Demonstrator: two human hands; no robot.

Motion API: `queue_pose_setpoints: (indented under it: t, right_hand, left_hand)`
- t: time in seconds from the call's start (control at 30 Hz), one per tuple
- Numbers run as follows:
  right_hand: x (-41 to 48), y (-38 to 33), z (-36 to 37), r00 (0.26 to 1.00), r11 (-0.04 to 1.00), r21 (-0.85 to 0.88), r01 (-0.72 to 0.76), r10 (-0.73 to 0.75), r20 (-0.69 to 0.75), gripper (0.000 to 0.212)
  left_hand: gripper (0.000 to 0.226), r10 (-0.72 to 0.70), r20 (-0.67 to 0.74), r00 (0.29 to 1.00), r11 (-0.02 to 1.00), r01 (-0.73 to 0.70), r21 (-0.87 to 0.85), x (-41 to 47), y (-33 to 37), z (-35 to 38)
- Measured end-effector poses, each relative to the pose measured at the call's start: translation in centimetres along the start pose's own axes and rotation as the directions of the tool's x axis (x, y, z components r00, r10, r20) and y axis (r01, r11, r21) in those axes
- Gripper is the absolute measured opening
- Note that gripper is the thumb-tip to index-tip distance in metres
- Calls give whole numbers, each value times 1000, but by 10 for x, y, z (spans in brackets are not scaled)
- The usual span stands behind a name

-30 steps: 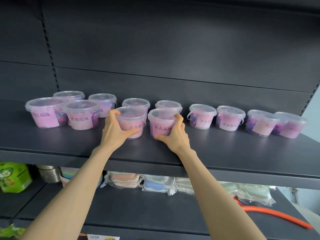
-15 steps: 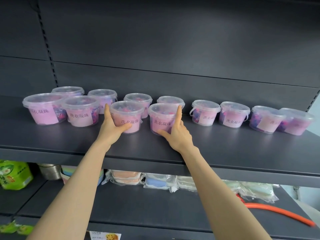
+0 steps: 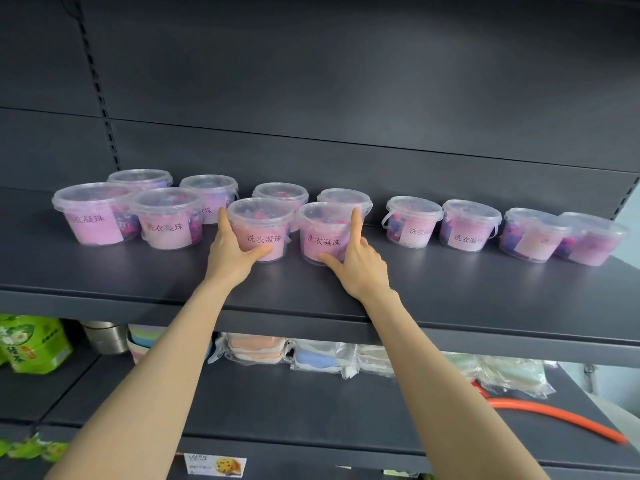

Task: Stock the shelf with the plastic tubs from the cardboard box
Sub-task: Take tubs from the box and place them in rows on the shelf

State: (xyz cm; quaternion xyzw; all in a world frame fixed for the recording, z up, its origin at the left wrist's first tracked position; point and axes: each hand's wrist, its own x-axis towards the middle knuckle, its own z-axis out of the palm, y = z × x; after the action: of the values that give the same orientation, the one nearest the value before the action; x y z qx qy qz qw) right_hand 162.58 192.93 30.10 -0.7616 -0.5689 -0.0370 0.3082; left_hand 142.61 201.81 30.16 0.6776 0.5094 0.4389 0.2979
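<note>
Head view showed the left tub (image 3: 263,233) and right tub (image 3: 325,237) standing side by side on the shelf (image 3: 450,289), seemingly just placed. The left hand (image 3: 233,252) at 9 o'clock and the right hand (image 3: 362,270) at 3 o'clock touched them, each grip wide with fingers straight. The next move probably called for withdrawing without nudging either tub.

Dark grey back panels (image 3: 346,81), slotted upright (image 3: 100,98), pale wall (image 3: 632,209).

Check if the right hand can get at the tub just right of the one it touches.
Probably yes. The right hand touches a front tub; the next tub stands apart to its right, bare shelf before it, nothing between.
</note>
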Motion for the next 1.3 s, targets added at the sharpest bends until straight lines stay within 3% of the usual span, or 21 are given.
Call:
queue_pose_setpoints:
  t: [0.07, 0.23, 0.37, 0.57, 0.73, 0.83, 0.97, 1.13, 1.3]
  right_hand:
    - [-5, -2, -4, 1000, 1000, 12, -3, 3, 24, 98]
    - [-31, -6, -20, 995, 1000, -1, -19, 19, 93, 85]
    - [-69, -16, -40, 988, 998, -59, 4, 5, 154, 42]
    - [-144, -40, -70, 995, 995, 33, 98, -99, 33, 26]
    - [-243, -30, -67, 988, 979, 138, 152, -154, 10, 24]
    - [-314, -16, -47, 991, 975, 200, 95, -113, 78, 23]
    - [-402, 3, -9, 966, 979, 197, -50, -2, 257, 22]
    - [-486, 12, 29, 918, 988, 95, -124, 78, 390, 18]
    - [-515, -4, 67, 856, 974, 76, -214, 149, 495, 22]
  left_hand:
    - [96, -33, 36, 999, 994, 29, 103, -6, 3, -1]
    - [44, -35, 76, 997, 915, 1, 404, -35, 3, -13]
    - [25, 83, 96, 992, 890, -118, 441, -75, 12, -37]
    - [20, 406, 128, 905, 795, -419, 438, -158, 44, -77]
    - [17, 538, 116, 835, 730, -530, 432, -264, 29, -84]
    - [18, 450, 188, 873, 772, -486, 410, -333, -3, -77]
    - [19, 208, 279, 938, 877, -305, 372, -418, -58, -67]
    - [19, 24, 398, 917, 908, -186, 374, -491, -116, -68]
    - [22, -71, 434, 898, 928, -100, 360, -501, -161, -84]
